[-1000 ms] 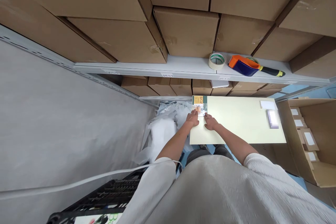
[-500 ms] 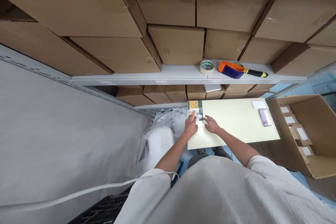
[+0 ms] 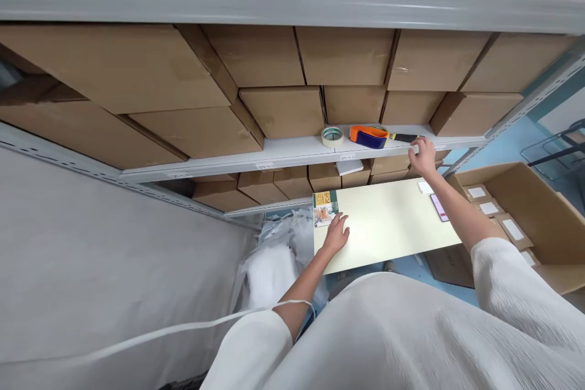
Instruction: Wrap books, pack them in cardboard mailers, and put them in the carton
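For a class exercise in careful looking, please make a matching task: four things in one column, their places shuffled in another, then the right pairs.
Things
1. Book
2. Tape roll
3. Phone
4. Right hand

Places
A. At the handle end of the tape dispenser
B. On the cream table, left end
C. On the shelf
D. On the cream table, towards the right end

Pairs: 1-B, 2-C, 3-D, 4-A
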### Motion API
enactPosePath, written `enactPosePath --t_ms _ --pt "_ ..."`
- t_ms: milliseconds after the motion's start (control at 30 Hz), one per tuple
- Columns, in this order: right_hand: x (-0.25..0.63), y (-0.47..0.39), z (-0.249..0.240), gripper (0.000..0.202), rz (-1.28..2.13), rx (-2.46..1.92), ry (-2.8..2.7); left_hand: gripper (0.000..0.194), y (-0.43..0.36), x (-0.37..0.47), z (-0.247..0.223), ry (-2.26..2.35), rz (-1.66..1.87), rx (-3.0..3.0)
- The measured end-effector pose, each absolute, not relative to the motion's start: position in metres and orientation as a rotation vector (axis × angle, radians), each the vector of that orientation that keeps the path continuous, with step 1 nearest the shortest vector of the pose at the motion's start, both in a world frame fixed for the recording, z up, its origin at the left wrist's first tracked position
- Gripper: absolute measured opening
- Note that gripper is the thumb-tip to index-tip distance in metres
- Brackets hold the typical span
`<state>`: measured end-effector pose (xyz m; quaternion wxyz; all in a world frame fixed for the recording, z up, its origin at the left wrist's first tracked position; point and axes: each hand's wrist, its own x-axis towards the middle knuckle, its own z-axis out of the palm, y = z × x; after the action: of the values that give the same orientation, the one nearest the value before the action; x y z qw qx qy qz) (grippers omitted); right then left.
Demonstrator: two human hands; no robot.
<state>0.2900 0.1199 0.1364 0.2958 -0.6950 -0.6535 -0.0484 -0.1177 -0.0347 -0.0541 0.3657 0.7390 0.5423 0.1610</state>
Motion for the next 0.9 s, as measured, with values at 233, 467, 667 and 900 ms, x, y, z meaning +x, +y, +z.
enactPosePath --t_ms 233,467,667,900 --pt "0.322 0.184 0.155 0.035 0.023 -1.935 -1.997 0.046 -0.053 -0.058 -0.047 1.410 0.476 1.831" --pt "0.351 0.186 0.155 0.029 0.046 -1.784 -2.127 0.040 -0.070 -0.002 -0.072 1.468 0.617 1.704" --pt "0.386 0.111 0.115 0.026 0.099 -1.760 -1.920 0.035 -0.087 0.044 -0.103 1.467 0.676 1.577" --pt "0.399 -0.004 0.000 0.016 0.543 -2.273 -1.802 0.034 -0.096 0.075 -0.108 1.421 0.610 1.567"
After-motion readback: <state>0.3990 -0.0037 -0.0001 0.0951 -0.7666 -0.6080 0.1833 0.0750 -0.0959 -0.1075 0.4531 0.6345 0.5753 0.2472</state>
